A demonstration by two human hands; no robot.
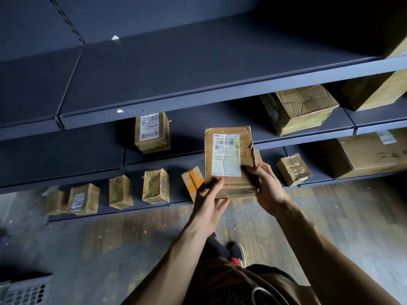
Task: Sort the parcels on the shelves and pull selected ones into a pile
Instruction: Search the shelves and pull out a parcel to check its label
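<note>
Left hand (209,195) holds the lower left corner of the parcel (229,159), thumb on the front; right hand (267,186) grips its lower right edge. The parcel's up off the shelves, label to the camera. That looks like a label check, so sorting is under way. No pile in view, so what's already pulled I can't tell.

Plenty left. A row (120,192) of small boxes lines the low shelf (136,202) from the far left, and a labelled box (152,133) stands on the mid shelf (187,137). Right of the hands sit a small taped box (294,169), a crumpled box (297,108) above it, then a big carton (363,155). The held parcel hides part of the low shelf behind it.
</note>
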